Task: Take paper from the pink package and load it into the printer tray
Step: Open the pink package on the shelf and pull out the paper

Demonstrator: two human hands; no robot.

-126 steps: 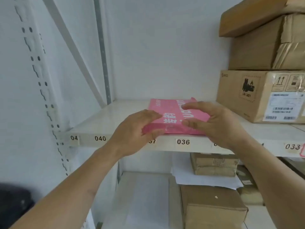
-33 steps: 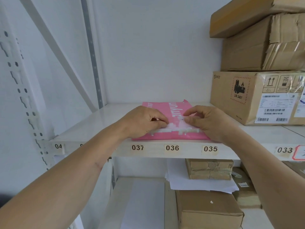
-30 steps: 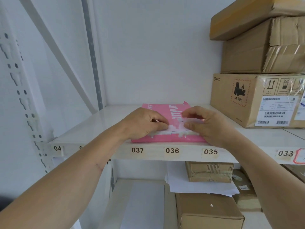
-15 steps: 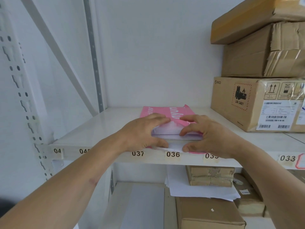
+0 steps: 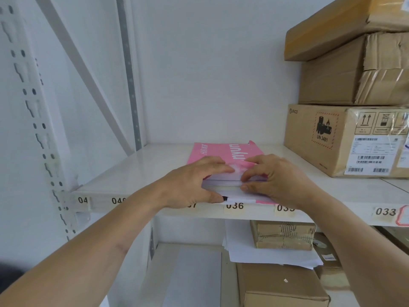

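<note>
The pink package [image 5: 223,150] lies flat on a white shelf [image 5: 141,165], its near end opened. A white paper stack [image 5: 228,185] shows at that open end, reaching the shelf's front edge. My left hand [image 5: 192,185] grips the stack's left side, fingers on top and thumb below. My right hand [image 5: 276,180] pinches the right side of the stack the same way, holding the pink flap up. No printer is in view.
Three stacked cardboard boxes [image 5: 349,138] stand on the shelf to the right. Number labels [image 5: 235,206] line the shelf's front edge. Below, loose white sheets [image 5: 265,255] and more cardboard boxes [image 5: 281,284] lie on the lower shelf. A perforated upright [image 5: 37,120] stands at left.
The package's near end has been opened since four seconds ago. Both hands have slid from the top wrapper down to the exposed paper edge, and the stack has come slightly forward.
</note>
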